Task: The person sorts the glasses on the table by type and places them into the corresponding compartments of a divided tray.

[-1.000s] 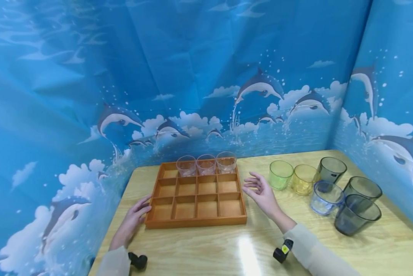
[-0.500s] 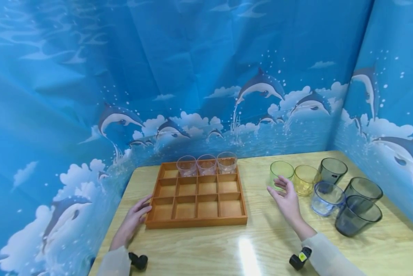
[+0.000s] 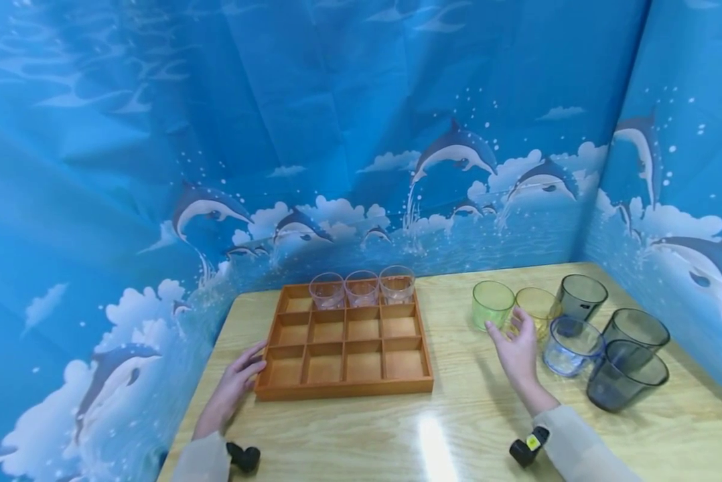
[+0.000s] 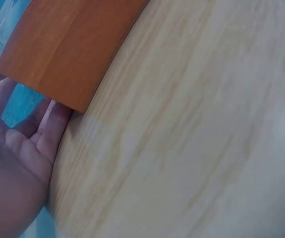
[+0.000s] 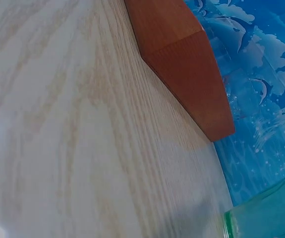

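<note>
A wooden tray (image 3: 343, 388) divided into compartments sits on the table in the head view. My left hand (image 3: 236, 383) rests against its left side, fingers relaxed along the wood; in the left wrist view the tray's corner (image 4: 78, 64) partly covers those fingers. My right hand (image 3: 520, 351), thumb and fingers apart, is beside a green glass (image 3: 487, 304) and in front of a yellow glass (image 3: 538, 304), holding nothing. Its fingertips overlap the yellow glass in the head view. Three clear pinkish glasses (image 3: 362, 291) stand in the tray's back row.
Right of the yellow glass are a blue-tinted glass (image 3: 568, 355) and three dark grey glasses (image 3: 626, 385). They stand close together on the wood-grain table (image 3: 349, 442). A blue dolphin-print sheet (image 3: 337, 134) hangs behind and at the sides.
My right hand has moved rightward from beside the tray to the green and yellow glasses. The left hand stays at the tray's side, and the glasses have not moved.
</note>
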`<state>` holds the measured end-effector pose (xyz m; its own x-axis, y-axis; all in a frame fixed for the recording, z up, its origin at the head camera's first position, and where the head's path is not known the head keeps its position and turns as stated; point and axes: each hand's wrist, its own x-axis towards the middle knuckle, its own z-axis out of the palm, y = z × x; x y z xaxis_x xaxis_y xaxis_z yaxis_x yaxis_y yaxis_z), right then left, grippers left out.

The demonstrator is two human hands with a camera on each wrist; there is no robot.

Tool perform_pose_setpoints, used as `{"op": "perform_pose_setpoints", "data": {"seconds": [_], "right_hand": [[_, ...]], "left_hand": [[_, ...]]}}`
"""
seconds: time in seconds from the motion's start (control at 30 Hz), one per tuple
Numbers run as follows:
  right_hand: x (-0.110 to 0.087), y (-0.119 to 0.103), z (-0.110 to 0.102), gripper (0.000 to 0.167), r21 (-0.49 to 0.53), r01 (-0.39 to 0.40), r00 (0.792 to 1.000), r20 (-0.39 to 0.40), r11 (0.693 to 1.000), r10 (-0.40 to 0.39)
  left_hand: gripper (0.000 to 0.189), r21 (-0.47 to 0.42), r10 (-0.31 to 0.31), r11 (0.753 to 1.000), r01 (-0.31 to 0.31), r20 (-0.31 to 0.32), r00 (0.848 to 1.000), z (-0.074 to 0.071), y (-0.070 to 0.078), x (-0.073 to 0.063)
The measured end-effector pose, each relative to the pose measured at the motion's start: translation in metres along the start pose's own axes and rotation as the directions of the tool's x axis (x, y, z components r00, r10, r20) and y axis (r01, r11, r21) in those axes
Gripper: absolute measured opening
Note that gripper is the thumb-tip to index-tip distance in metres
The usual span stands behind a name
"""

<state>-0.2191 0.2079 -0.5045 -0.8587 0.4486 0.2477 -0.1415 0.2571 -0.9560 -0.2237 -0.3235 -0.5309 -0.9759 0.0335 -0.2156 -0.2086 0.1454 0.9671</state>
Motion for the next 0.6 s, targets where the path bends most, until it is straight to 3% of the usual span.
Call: {"op": "perform_pose_setpoints", "data": {"seconds": [0.3, 0.6], "right_hand": [[0.006, 0.004, 0.003, 0.077, -0.042, -0.043, 0.999, 0.026, 0.998, 0.044], [0.011, 0.008, 0.011, 0.081, -0.015, -0.023, 0.998, 0.054, 1.0, 0.024]], "left_hand": [[0.059, -0.019, -0.002, 1.0, 0.002, -0.001, 1.0, 0.0, -0.001, 0.001], [0.058, -0.023, 0.007, 1.0, -0.007, -0.007, 1.0, -0.001, -0.002, 0.001]]}}
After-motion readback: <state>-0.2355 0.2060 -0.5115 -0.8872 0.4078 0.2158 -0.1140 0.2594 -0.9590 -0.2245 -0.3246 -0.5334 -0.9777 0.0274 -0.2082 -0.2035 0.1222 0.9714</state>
